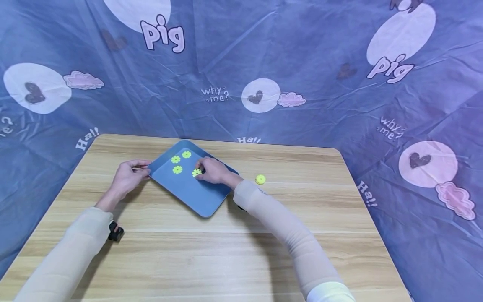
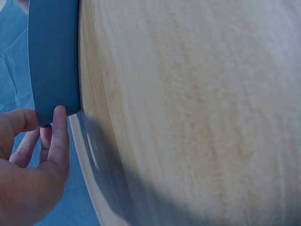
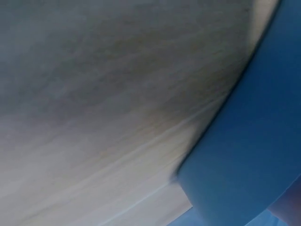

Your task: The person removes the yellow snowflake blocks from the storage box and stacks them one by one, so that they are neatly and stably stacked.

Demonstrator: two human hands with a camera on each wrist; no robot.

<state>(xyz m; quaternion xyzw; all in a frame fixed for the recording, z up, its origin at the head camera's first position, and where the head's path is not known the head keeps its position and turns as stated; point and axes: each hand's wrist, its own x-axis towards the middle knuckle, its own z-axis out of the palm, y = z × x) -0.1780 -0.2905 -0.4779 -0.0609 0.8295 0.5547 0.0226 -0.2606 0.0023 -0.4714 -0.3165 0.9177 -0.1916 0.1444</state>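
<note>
And here we are, right over the counter [image 1: 170, 260], with a shallow blue-grey tray [image 1: 196, 195] lying on it, one corner pointing toward the person. The left hand [image 1: 129, 178] has the tray's left corner pinched, thumb up at the rim, a finger laid against the outer wall; the left wrist view shows that grip nicely. Across comes the right hand [image 1: 216, 171], reaching in over the tray's right-hand side, fingertips closed about a bright yellow flower-shaped disc [image 1: 196, 172] right down at the tray floor. Is it bearing the disc's weight or just touching it down? Can't tell from here!

Look at the company it has: a back disc [image 1: 186, 154], a middle disc [image 1: 175, 159] just beside that, and a front disc [image 1: 177, 169], all lying apart on the tray floor. Out on the bare wood, near the tray's right corner, sits a spare disc [image 1: 260, 179], looking a touch thick, perhaps more than one piece.

My read: this is the placing step, setting a disc among its neighbours while the other hand steadies the tray. The next move, I'd judge, calls for a clean parting of those right fingertips, lifting clear without nudging the others, and the left grip held firm
</note>
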